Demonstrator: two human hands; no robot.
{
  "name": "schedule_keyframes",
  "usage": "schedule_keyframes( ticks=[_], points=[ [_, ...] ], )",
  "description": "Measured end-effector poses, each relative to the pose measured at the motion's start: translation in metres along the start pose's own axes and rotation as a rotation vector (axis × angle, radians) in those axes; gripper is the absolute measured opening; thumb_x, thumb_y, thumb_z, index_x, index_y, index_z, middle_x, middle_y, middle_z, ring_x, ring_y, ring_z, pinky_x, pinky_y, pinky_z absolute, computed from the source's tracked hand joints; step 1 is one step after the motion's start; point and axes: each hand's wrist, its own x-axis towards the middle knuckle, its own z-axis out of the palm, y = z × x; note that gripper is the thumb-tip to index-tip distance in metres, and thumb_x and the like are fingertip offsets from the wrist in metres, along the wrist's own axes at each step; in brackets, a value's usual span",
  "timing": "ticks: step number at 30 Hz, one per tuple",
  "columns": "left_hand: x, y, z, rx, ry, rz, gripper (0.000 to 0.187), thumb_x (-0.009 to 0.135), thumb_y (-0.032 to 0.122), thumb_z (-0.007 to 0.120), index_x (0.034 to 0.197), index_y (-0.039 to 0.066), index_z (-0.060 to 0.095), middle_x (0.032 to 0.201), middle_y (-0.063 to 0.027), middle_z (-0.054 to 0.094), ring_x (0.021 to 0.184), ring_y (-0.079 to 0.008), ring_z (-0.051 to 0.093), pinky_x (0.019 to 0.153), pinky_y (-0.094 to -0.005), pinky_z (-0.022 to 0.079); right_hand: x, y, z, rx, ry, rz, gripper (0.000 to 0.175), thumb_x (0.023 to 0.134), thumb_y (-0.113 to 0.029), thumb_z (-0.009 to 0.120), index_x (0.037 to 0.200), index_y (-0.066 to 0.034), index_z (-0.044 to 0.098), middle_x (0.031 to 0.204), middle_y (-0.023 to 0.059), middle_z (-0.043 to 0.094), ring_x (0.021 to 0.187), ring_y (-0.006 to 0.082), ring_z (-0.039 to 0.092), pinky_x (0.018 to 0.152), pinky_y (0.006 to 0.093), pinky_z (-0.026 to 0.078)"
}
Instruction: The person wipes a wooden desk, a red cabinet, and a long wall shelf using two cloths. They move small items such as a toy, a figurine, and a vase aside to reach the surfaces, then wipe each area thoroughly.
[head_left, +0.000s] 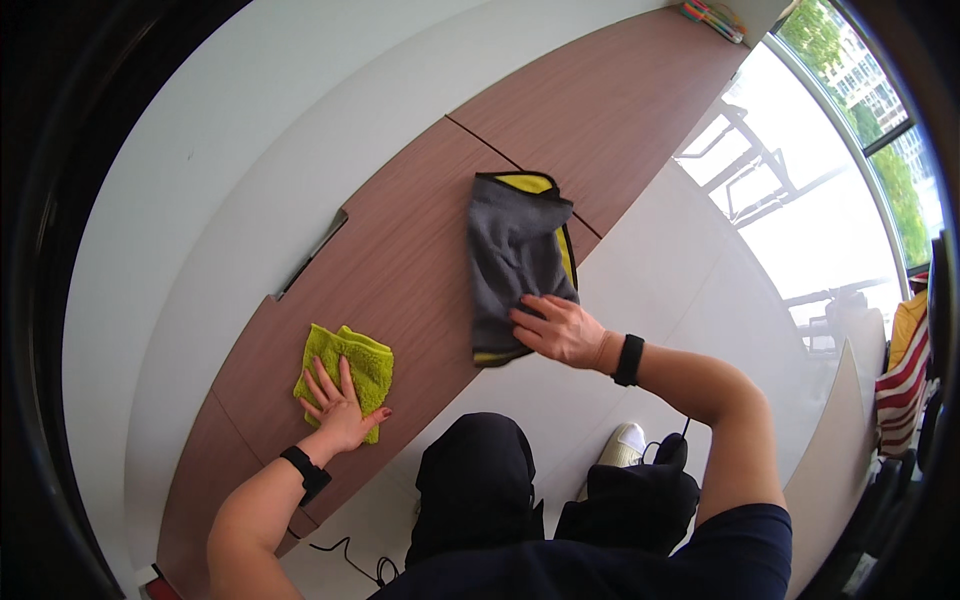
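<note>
My left hand (337, 409) lies flat with spread fingers on a folded yellow-green microfiber cloth (367, 367), which rests on a long reddish-brown wood-grain surface (405, 255). Farther along to the right, a folded grey cloth with yellow inner side and black edging (514, 247) lies partly over the surface's near edge. My right hand (555, 326) is on the lower part of this grey cloth, fingers bent over it; whether it grips the fabric cannot be told. Each wrist wears a black band.
A white wall (300, 127) runs behind the surface, with a cutout (311, 255) at the rear edge. Colourful pens (712, 21) lie at the far end. Black cable (360, 566) is on the floor at lower left. A striped cloth (900, 390) and windows are at right.
</note>
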Motion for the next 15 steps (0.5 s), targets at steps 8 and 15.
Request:
schedule_keyframes(
  ticks=[8,15],
  points=[
    [0.0,0.0,0.001,-0.022,-0.003,0.013,0.118,0.076,0.07,0.058,0.148,0.014,-0.017,0.147,-0.0294,-0.027,0.135,-0.0516,-0.021,0.099,-0.075,0.005,0.036,0.063,-0.054,0.677,0.054,0.489,0.031,0.069,0.0,0.06,0.097,-0.0126,0.066,0.086,0.0099,0.067,0.079,0.0289,0.064,0.068,0.0368,0.051],
    [-0.001,0.003,-0.001,0.013,-0.001,-0.017,0.12,0.074,0.071,0.059,0.149,0.015,-0.016,0.148,-0.0281,-0.026,0.136,-0.0499,-0.02,0.1,-0.074,0.005,0.07,0.067,-0.026,-0.006,-0.081,0.692,0.056,0.076,-0.036,0.071,0.125,-0.0134,0.055,0.141,0.0147,0.042,0.133,0.0366,0.033,0.107,0.0491,0.032]
  ],
)
